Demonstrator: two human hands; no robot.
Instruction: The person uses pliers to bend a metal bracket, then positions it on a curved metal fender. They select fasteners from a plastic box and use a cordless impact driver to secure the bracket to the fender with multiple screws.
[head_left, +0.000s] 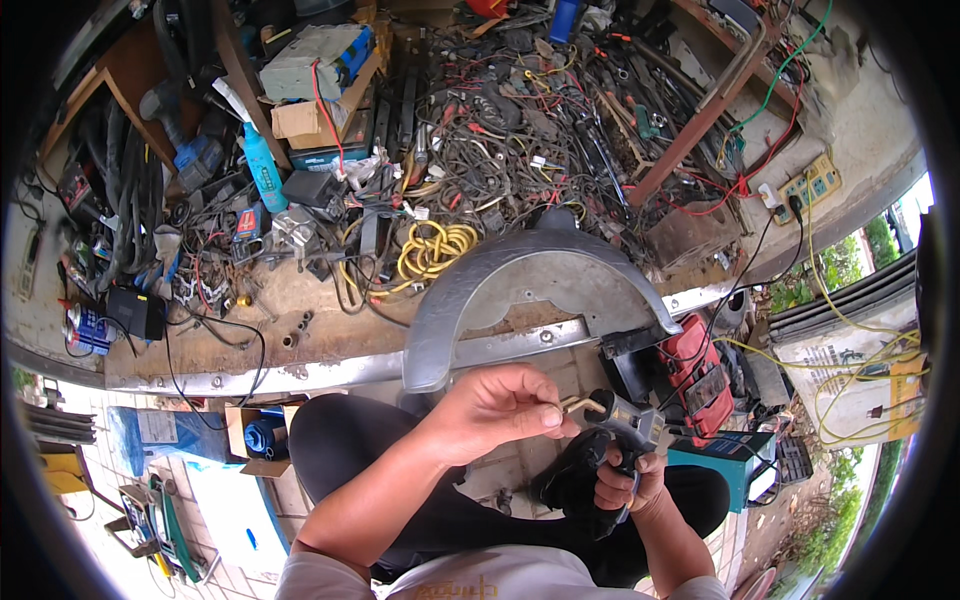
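My right hand point(632, 488) is wrapped round the handle of a black-and-grey pistol-shaped tool point(634, 422), with two bent brass-coloured prongs point(582, 403) pointing left. Close to the prong tips, my left hand point(500, 408) has its thumb and fingers pinched together; whatever they hold is too small to make out. Beyond both hands, a grey arched plastic mudguard point(436, 325) lies over the metal front edge of the workbench point(300, 370). A black bundle point(575, 475) hangs just below the tool.
Tangled wires and tools point(500, 140) cover the bench, with a coiled yellow cable point(440, 250) and a blue bottle point(262, 170). A power strip point(810, 187) sits at right, cords trailing down. Beside my right knee are a red case point(697, 380) and a teal box point(735, 465).
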